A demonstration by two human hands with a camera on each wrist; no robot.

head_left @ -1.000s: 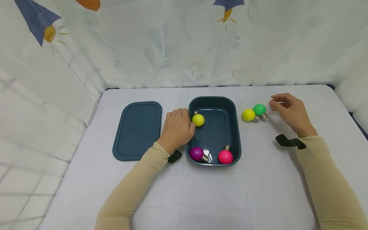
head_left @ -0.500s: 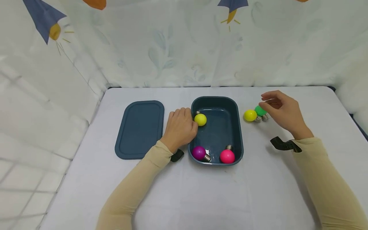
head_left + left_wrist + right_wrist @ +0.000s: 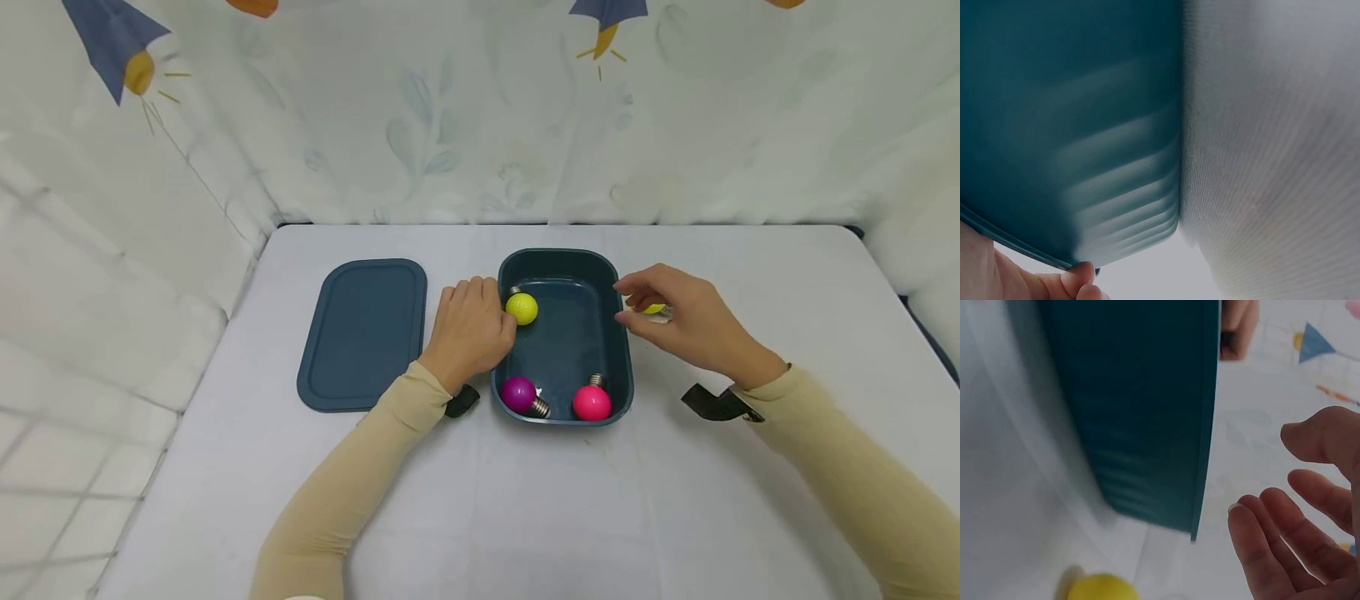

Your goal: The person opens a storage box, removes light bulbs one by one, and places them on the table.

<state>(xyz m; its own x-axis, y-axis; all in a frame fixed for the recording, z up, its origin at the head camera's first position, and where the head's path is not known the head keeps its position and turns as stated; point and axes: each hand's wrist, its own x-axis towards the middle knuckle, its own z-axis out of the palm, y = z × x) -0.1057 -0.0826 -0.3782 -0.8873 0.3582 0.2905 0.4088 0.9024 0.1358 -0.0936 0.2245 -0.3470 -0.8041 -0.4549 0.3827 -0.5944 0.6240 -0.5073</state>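
Note:
In the head view, a dark teal plastic box (image 3: 566,350) stands on the white table. My left hand (image 3: 470,333) grips its left rim, and the left wrist view has fingertips (image 3: 1082,278) curled at that edge. Inside lie a yellow bulb (image 3: 522,309), a purple bulb (image 3: 517,393) and a pink bulb (image 3: 592,402). My right hand (image 3: 686,321) hovers at the right rim, thumb and fingers apart, holding nothing. Below it another yellow bulb (image 3: 1102,589) lies on the table, mostly covered in the head view. The green bulb is hidden behind this hand.
Left of the box, a matching flat lid (image 3: 363,333) lies on the white tablecloth (image 3: 555,508). A patterned curtain (image 3: 480,108) hangs along the table's back edge, and another white cloth (image 3: 90,350) hangs at the left.
My right hand has moved left and nearer, from beside the green bulb, over the bulbs to the box's right rim, with nothing in it. My left hand has stayed on the left rim.

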